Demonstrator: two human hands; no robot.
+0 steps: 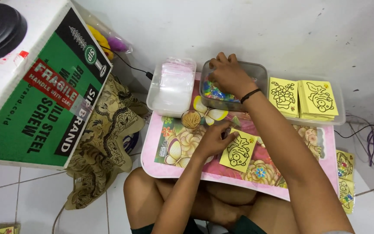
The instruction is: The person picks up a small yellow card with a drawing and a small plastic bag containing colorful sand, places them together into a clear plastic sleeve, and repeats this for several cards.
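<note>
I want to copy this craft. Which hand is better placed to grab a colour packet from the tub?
Probably the right hand: it is already inside the clear tub over the colourful packets. The left hand rests on the yellow card.

Cardboard box (44, 95): far left of both hands, rectangular, green face, white top, black band and red slanted label (50, 84). Clear plastic bag stack in tub (172, 84): just left of right hand (230, 76), above left hand (213, 141).

Two clear tubs (172, 86) (256, 71) and a card stack (304, 99) are blocking the table's (169, 167) far edge; its right half is lying open.
</note>
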